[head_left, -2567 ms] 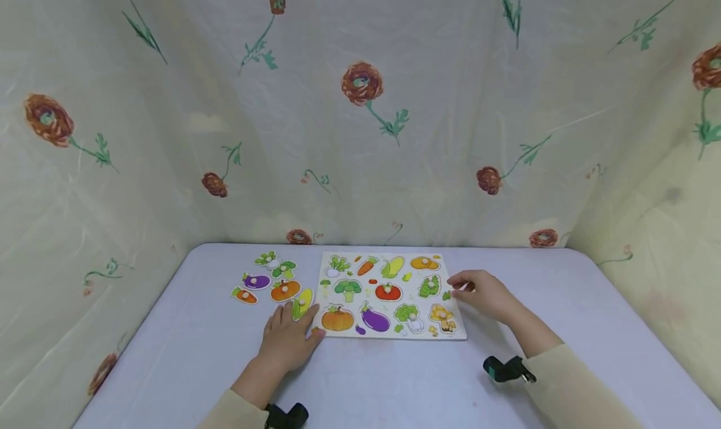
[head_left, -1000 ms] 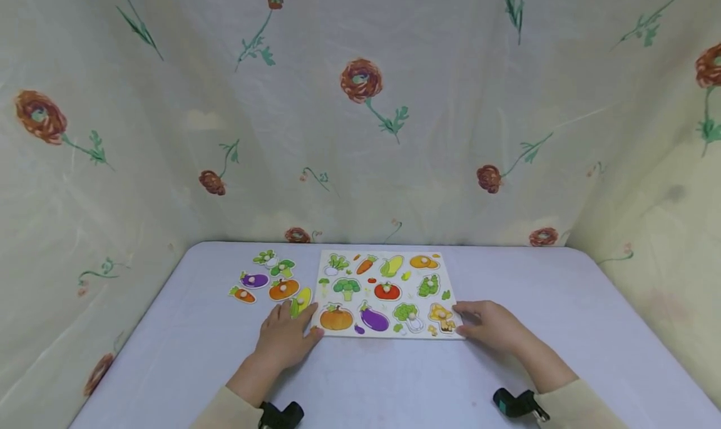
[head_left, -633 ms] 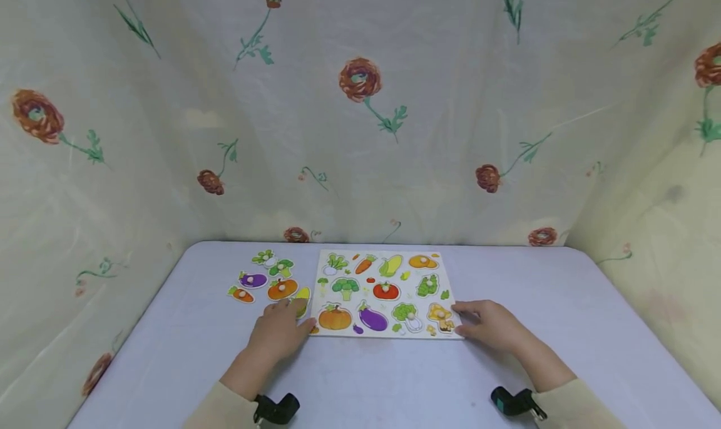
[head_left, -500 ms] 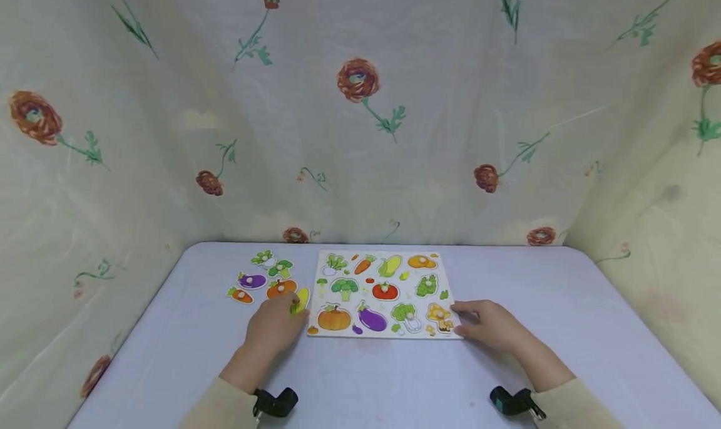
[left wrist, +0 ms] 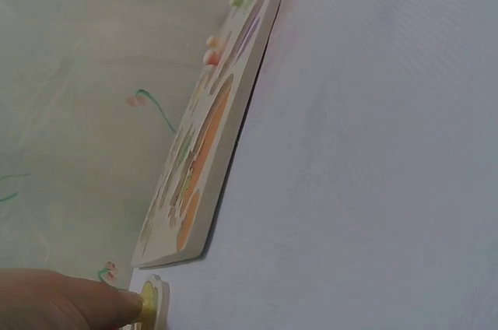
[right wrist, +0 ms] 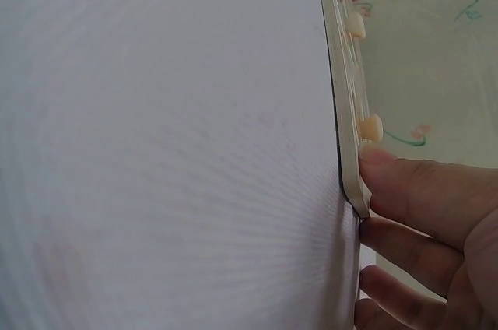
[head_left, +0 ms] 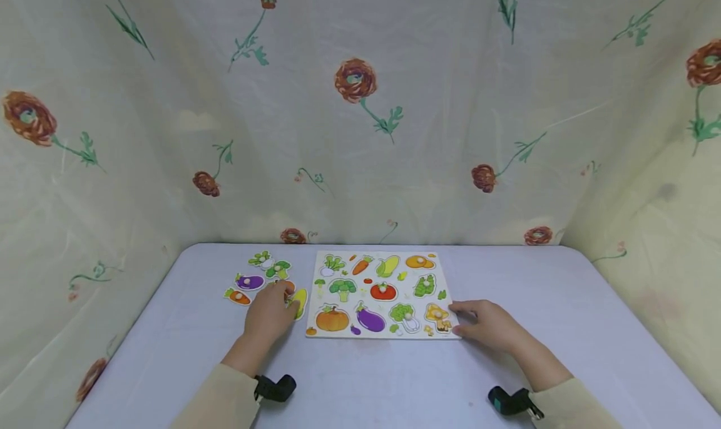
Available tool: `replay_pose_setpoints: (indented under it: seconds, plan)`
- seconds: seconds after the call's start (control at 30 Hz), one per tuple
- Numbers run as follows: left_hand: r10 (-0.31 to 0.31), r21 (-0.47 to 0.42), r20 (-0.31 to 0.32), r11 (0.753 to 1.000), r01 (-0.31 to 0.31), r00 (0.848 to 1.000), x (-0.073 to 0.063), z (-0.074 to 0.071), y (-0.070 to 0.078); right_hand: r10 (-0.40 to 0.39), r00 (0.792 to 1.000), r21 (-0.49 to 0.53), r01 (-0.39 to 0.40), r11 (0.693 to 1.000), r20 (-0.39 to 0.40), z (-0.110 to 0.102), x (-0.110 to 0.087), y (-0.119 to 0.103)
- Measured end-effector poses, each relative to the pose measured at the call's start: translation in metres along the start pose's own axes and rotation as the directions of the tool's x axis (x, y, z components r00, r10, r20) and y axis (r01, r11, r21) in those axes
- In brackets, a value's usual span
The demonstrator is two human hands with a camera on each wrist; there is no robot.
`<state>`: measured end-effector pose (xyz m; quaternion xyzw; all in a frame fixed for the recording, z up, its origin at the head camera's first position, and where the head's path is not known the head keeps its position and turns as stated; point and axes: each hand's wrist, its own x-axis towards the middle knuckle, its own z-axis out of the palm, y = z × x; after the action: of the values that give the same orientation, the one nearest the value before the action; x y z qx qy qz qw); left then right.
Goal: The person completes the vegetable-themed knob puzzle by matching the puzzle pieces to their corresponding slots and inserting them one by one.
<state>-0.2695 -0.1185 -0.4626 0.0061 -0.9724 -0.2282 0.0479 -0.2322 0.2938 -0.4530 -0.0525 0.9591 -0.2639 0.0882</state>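
Note:
A white vegetable puzzle board (head_left: 349, 307) lies flat on the table. My right hand (head_left: 487, 322) holds its right edge near the front corner, with thumb and forefinger spaced along the edge. In the right wrist view the thumb (right wrist: 424, 190) touches the board beside a knob. Left of the board, my left hand (head_left: 273, 313) curls its fingers over the pumpkin piece (head_left: 289, 285) and the corn piece (head_left: 301, 300). In the left wrist view its thumb (left wrist: 85, 299) meets the corn piece's yellow edge (left wrist: 148, 310). Whether it pinches either knob is hidden.
Farther left lie loose knobbed pieces: a carrot (head_left: 239, 297), an eggplant (head_left: 250, 282), a broccoli (head_left: 278, 268) and a leafy green-and-white one (head_left: 261, 259). Knobbed tomato (head_left: 383, 292) and mushroom (head_left: 436, 313) pieces sit in the board. A flowered curtain (head_left: 360, 185) hangs behind the table.
My left hand has left the board's left edge and drawn leftward over the corn and pumpkin pieces. Earlier, my right hand slid down the right edge toward the front corner, where it stays.

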Motion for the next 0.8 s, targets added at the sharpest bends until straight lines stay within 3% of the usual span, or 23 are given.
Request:
replay_pose_setpoints:
  seconds: [0.53,0.8]
  plan:
    - [-0.024,-0.088,0.056,0.996,0.029,0.998,0.0095,0.0101,-0.0044,0.017,1.000,0.012,-0.017,1.000,-0.003,0.0007,-0.0020,-0.0037]
    - [-0.011,-0.090,0.041,0.996,0.014,0.999,0.0085,0.0098,-0.0012,0.020,1.000,0.015,-0.021,1.000,0.008,0.0018,-0.0003,0.0002]
